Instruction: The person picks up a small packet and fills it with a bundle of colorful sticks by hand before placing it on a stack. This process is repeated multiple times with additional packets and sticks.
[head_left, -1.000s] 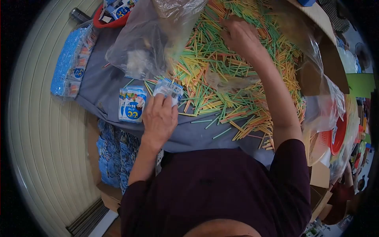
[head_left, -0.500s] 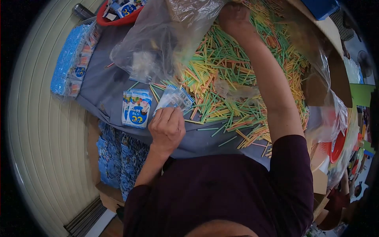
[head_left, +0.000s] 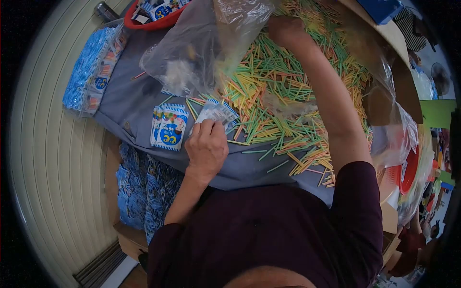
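Observation:
My left hand (head_left: 208, 145) is closed on the near end of a small blue-and-white printed packet (head_left: 217, 112), which lies at the edge of a heap of thin coloured sticks (head_left: 283, 86). Left of that hand, a few matching packets (head_left: 169, 127) overlap on the grey cloth. My right hand (head_left: 286, 31) reaches to the far side of the heap, beside a clear plastic bag. Its fingers are curled down and mostly hidden, so what they hold, if anything, does not show.
A clear plastic bag (head_left: 192, 62) lies left of the heap. Behind it stands a red basket (head_left: 156, 20) of packets. A wrapped blue bundle (head_left: 91, 69) rests by the shutter wall. Below the cloth's edge is a box with blue patterned material (head_left: 149, 185). Cardboard (head_left: 396, 93) rises on the right.
The view has shifted slightly. My left hand has moved a little up along the packet and still grips it. My right hand stays at the far part of the heap.

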The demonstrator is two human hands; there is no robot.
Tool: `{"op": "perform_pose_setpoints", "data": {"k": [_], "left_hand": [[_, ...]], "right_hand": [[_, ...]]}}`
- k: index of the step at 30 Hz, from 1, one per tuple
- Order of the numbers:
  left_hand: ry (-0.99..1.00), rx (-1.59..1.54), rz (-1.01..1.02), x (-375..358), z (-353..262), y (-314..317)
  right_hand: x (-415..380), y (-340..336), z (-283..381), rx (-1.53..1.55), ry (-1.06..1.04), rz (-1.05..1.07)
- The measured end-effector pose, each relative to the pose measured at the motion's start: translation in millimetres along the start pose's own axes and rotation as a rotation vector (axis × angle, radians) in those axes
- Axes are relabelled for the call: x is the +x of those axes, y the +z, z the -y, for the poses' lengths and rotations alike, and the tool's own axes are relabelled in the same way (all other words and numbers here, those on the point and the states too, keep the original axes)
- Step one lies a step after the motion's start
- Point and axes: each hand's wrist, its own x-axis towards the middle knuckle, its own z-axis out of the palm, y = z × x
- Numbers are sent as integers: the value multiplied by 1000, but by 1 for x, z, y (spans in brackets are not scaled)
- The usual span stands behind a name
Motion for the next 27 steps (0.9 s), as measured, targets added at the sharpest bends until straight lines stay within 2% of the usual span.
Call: {"op": "perform_pose_setpoints", "data": {"k": [2, 5, 8, 10, 12, 13, 15, 16, 18, 19, 21, 22, 24, 27], "left_hand": [[2, 16, -7, 0, 2, 2], [12, -11, -46, 1, 5, 2], [62, -78, -151, 1, 13, 4], [77, -62, -146, -1, 16, 3], [95, -51, -136, -4, 16, 2], [83, -27, -106, -6, 15, 1], [81, -12, -78, -6, 12, 1], [72, -18, -64, -6, 12, 0], [69, -23, -48, -2, 10, -3], [50, -34, -27, 0, 8, -6], [32, -43, 4, 2, 6, -8], [33, -16, 33, 3, 7, -7], [39, 11, 74, 3, 8, -5], [48, 22, 47, 3, 10, -1]], "right_hand": [[33, 34, -6, 55, 28, 3], [39, 40, -9, 110, 54, 15], [33, 21, -8, 85, 58, 21], [31, 6, -8, 70, 37, 17], [19, -4, -28, 374, 157, 128], [10, 0, -39, 370, 162, 126], [-12, 8, -56, 1268, 153, 81], [-26, 4, -54, 1264, 159, 74], [-52, -2, -48, 1715, 246, -8], [-60, 3, -50, 1718, 251, -12], [-74, 28, -51, 2080, 149, 66], [-83, 36, -48, 2086, 157, 65], [-102, 50, -40, 2392, 95, 239], [-125, 51, -23, 2457, 225, 204]]}}
